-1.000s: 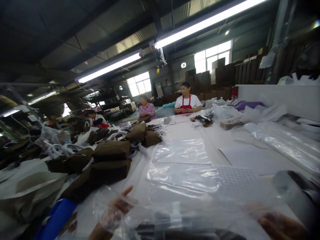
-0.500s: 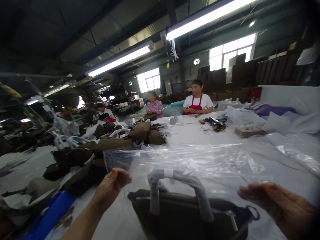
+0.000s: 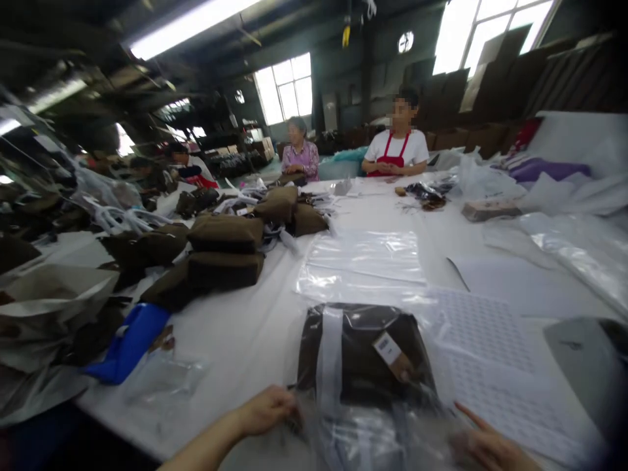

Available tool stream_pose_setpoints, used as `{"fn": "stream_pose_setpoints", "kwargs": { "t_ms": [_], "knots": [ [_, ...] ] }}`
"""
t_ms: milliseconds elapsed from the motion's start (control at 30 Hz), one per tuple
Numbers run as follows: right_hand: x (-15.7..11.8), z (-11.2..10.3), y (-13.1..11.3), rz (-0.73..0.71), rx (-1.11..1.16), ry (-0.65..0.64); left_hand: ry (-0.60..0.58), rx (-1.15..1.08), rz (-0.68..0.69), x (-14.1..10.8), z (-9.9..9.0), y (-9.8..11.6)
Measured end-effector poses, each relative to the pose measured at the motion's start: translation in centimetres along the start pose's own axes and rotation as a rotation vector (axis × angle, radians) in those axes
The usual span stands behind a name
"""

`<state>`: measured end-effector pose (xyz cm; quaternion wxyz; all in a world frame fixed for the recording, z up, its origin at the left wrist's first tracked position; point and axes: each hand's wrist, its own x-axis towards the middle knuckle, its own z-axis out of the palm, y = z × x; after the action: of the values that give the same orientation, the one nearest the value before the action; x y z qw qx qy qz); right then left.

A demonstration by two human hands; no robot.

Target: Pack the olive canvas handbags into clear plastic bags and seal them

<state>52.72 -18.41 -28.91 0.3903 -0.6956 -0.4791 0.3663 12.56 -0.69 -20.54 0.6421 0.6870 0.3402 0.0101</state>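
A dark olive fabric bag (image 3: 366,353) lies on the white table in front of me, inside a clear plastic bag (image 3: 360,435). A pale strip runs down the fabric bag's left part, and a white and brown tag (image 3: 387,348) lies on it. My left hand (image 3: 272,409) is closed on the plastic at the near left side. At the near right side is my right hand (image 3: 490,445), index finger stretched out and apart from the others. Its lower fingers are blurred against the plastic, so a hold there is not clear.
Flat clear plastic bags (image 3: 363,261) lie beyond, with printed sheets (image 3: 490,353) to the right. Olive bags (image 3: 226,235) are piled at left, near a blue object (image 3: 132,340). A co-worker in a red apron (image 3: 395,154) and another person (image 3: 300,154) are across the table.
The fabric bag, earlier with its wrapped handles up and plastic behind it, now lies flat under the plastic. Both hands have moved lower and nearer me. The view has tilted down.
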Motion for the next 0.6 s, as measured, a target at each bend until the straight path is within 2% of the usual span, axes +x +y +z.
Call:
{"fn": "stream_pose_setpoints", "kwargs": {
  "t_ms": [67,167,233,267,367,433,533,600],
  "knots": [
    [-2.0,-1.2,-0.5,0.015,-0.126,-0.13,-0.055,0.14,0.105,-0.6,0.0,-1.5],
    [-3.9,-3.6,-2.0,-0.013,-0.251,-0.433,-0.141,0.586,0.378,-1.8,-0.5,-2.8],
    [-4.8,-5.3,-2.8,0.018,-0.212,-0.545,-0.196,0.841,0.475,-2.9,-0.7,-3.3],
    [-5.2,-6.1,-3.1,0.052,-0.199,-0.56,-0.22,0.932,0.496,-3.5,-0.8,-3.5],
    [-5.7,-7.8,-3.6,0.135,-0.275,-0.466,-0.266,1.053,0.524,-5.1,-1.0,-4.2],
    [-5.4,-7.4,-4.4,0.073,-0.351,-0.299,-0.226,1.071,0.521,-5.8,-1.2,-4.2],
    [-4.0,-4.1,-6.5,-0.204,-0.461,-0.009,-0.006,1.042,0.577,-5.8,-0.9,-2.9],
    [-3.0,-0.8,-8.3,-0.426,-0.545,0.095,0.166,1.004,0.701,-4.8,0.1,-0.9]
  ]
}}
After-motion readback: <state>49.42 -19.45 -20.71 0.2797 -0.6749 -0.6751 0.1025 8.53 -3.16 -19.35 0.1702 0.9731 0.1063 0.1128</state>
